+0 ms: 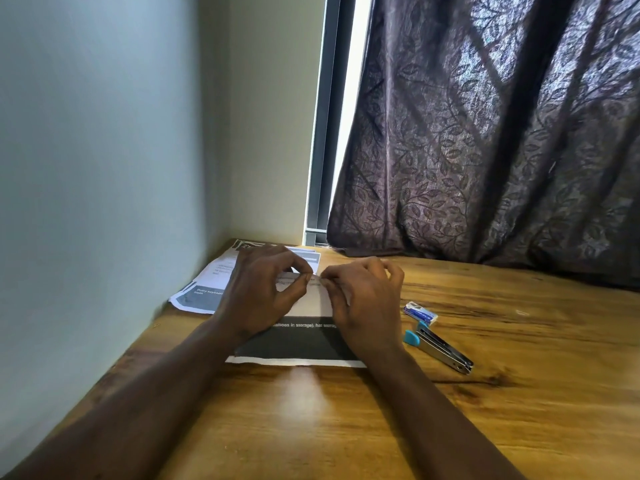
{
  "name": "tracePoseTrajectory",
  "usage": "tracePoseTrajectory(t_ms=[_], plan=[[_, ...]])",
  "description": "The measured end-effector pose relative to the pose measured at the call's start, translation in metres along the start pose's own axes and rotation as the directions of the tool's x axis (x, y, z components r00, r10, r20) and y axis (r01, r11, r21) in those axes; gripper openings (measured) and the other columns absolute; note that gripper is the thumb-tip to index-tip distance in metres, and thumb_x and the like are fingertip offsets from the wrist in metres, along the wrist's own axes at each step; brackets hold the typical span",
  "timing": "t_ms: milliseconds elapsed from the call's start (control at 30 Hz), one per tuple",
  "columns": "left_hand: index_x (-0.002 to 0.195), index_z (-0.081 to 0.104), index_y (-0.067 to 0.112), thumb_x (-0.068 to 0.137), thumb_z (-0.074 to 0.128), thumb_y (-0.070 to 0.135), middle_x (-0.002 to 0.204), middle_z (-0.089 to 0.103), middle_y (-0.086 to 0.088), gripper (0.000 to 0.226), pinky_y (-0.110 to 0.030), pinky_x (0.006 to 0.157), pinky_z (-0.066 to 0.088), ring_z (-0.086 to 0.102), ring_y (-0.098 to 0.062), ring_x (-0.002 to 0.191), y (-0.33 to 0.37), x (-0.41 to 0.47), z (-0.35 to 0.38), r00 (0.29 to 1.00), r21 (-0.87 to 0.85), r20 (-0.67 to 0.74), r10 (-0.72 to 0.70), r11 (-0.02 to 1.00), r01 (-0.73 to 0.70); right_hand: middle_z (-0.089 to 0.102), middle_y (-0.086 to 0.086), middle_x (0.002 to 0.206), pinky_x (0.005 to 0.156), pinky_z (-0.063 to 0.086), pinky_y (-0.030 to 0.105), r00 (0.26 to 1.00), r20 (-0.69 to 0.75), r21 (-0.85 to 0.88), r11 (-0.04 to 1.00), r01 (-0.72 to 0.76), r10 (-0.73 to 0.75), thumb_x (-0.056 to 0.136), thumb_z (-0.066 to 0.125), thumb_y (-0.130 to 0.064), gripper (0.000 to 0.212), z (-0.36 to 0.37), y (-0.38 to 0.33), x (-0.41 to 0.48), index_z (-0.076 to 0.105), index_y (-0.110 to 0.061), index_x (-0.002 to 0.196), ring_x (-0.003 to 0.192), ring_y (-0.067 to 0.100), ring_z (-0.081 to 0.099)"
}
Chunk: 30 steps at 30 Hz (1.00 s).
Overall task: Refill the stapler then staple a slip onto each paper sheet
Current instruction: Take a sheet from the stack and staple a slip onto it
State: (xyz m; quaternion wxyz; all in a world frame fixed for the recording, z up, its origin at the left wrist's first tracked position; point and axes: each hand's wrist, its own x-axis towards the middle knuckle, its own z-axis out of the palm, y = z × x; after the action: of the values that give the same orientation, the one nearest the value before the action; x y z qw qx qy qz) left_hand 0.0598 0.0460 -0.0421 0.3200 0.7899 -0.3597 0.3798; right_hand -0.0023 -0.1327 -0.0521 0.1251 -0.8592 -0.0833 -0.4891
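Head view, hands at far-centre of wooden surface. Paper sheet lies flat betw. the forearms: white margin at near edge, broad black band above it, paler upper part. White slip lies on the sheet's far half, betw. the two hands. Left hand and right hand each form a thumb-and-forefinger grip, pinching the slip's far edge; the fingertips nearly meet, other fingers curled above.

Stapler rests on the surface just right of the right wrist, well apart from the sheet's centre: blue cap at its left end, bright metal body angled toward near right, lying opened. Small blue-and-white staple box sits just beyond it.

Writing: white print on the black band reads approx. "in storage), hat stor…", rest covered by the hands. Stack of printed sheets at far left, by the wall, shows a grey panel w/ the word "cloth"; other lines too blurred. Box label illegible.

Patterned dark curtain hangs at far right, its hem on the surface. Forearms cut off at near frame edge.
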Motion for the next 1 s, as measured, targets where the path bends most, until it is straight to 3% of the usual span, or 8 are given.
tracePoseTrajectory(t_ms=[133,333,500,667,767,867,1000], plan=[[0.098,0.077,0.033,0.087,0.066,0.029,0.102,0.076,0.015,0.016,-0.050,0.094,0.049,0.066,-0.012,0.098,-0.013,0.002,-0.006,0.999,0.034,0.004,-0.037,0.999,0.037,0.073,-0.008,0.101,0.097,0.027,0.039,0.995,-0.070,0.036,0.997,-0.064,0.066,0.092,0.065,-0.030,0.011,-0.002,0.011,0.001,0.073,-0.028,0.100,0.104,0.013,0.049],[0.096,0.076,0.034,0.088,0.066,0.027,0.095,0.075,0.016,0.015,-0.051,0.087,0.053,0.069,-0.016,0.088,-0.028,0.004,-0.017,0.990,0.087,-0.068,-0.126,0.987,0.131,0.073,-0.006,0.097,0.096,0.031,0.042,0.989,-0.145,-0.011,0.999,-0.041,0.039,0.090,0.068,-0.028,0.010,-0.005,0.020,0.003,0.074,-0.025,0.098,0.103,0.017,0.050],[0.095,0.075,0.031,0.090,0.065,0.024,0.097,0.075,0.013,0.014,-0.046,0.083,0.055,0.068,-0.013,0.082,-0.029,0.002,-0.012,0.977,0.106,-0.094,-0.192,0.974,0.202,0.072,-0.004,0.096,0.095,0.036,0.047,0.984,-0.176,-0.071,0.997,-0.020,0.007,0.088,0.072,-0.024,0.011,-0.008,0.021,0.003,0.072,-0.023,0.099,0.104,0.021,0.051],[0.087,0.073,0.028,0.091,0.068,0.013,0.087,0.075,0.013,0.016,-0.028,0.074,0.055,0.069,-0.007,0.068,-0.035,0.004,-0.008,0.898,-0.050,-0.135,-0.419,0.908,0.416,0.068,-0.003,0.099,0.089,0.026,0.033,0.948,-0.273,-0.016,0.985,-0.174,0.163,0.095,0.063,-0.027,0.010,-0.016,0.033,0.004,0.069,-0.022,0.101,0.105,0.021,0.049],[0.099,0.072,0.019,0.100,0.061,0.025,0.074,0.076,0.004,0.013,-0.032,0.060,0.059,0.068,-0.017,0.053,-0.027,0.008,-0.011,0.836,-0.302,0.024,-0.548,0.793,0.529,0.064,0.001,0.101,0.089,0.029,0.033,0.917,-0.337,0.070,0.976,-0.204,0.216,0.097,0.060,-0.024,0.010,-0.019,0.035,0.004,0.066,-0.017,0.101,0.105,0.023,0.050],[0.114,0.065,0.017,0.104,0.044,0.048,0.080,0.078,-0.012,0.039,-0.033,0.056,0.055,0.067,-0.026,0.055,-0.015,0.011,-0.018,0.739,-0.537,0.336,-0.584,0.526,0.659,0.062,0.008,0.101,0.088,0.032,0.031,0.900,-0.401,0.087,0.985,-0.149,0.172,0.096,0.059,-0.018,0.010,-0.023,0.032,0.006,0.064,-0.011,0.101,0.099,0.028,0.052],[0.119,0.059,0.025,0.096,0.029,0.070,0.100,0.078,-0.021,0.059,-0.035,0.064,0.060,0.074,-0.032,0.070,-0.017,0.013,-0.021,0.608,-0.570,0.598,-0.522,0.256,0.781,0.061,0.011,0.098,0.086,0.036,0.033,0.924,-0.383,0.051,0.999,-0.001,0.021,0.092,0.063,-0.008,0.007,-0.026,0.027,0.009,0.064,-0.007,0.098,0.094,0.029,0.053]])
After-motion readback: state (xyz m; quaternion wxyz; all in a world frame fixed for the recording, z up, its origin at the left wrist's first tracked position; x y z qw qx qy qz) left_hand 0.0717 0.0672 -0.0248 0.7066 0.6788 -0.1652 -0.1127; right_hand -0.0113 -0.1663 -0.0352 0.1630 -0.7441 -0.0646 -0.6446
